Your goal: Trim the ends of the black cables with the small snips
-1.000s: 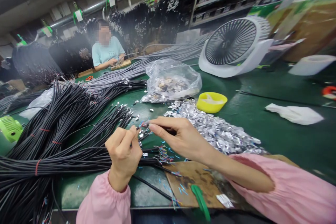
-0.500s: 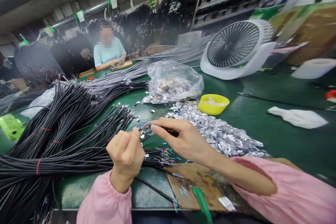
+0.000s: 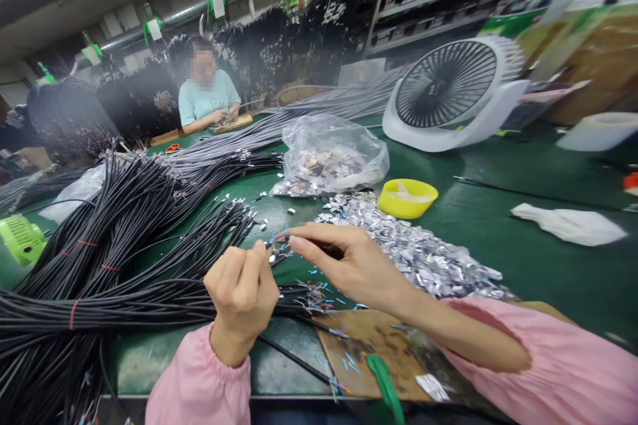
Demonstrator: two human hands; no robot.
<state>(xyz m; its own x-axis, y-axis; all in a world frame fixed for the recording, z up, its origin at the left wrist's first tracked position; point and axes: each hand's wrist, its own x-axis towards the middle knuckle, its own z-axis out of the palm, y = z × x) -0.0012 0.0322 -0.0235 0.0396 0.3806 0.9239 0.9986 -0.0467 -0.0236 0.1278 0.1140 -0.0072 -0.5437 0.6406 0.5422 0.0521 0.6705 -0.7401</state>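
Observation:
My left hand [image 3: 242, 289] is closed around a black cable [image 3: 270, 245] near its stripped end. Thin coloured wires [image 3: 280, 236] come out of that end. My right hand [image 3: 351, 259] pinches these wires between thumb and forefinger, just to the right of my left fist. Below my hands, more black cables [image 3: 164, 305] lie bundled, their bare coloured wire ends [image 3: 314, 295] fanned out. A heap of silvery foil pieces [image 3: 423, 252] lies behind my right hand.
A clear plastic bag [image 3: 333, 153], a yellow ring-shaped dish [image 3: 407, 199] and a white fan [image 3: 448, 89] stand beyond my hands. Near the front edge lie a brown board [image 3: 369, 335] and a green handle [image 3: 385, 385]. A co-worker [image 3: 208, 99] sits across the table.
Both hands have shifted very slightly to the right in the picture, along with the whole scene. The left hand's grip on the cable and the right hand's pinch look the same.

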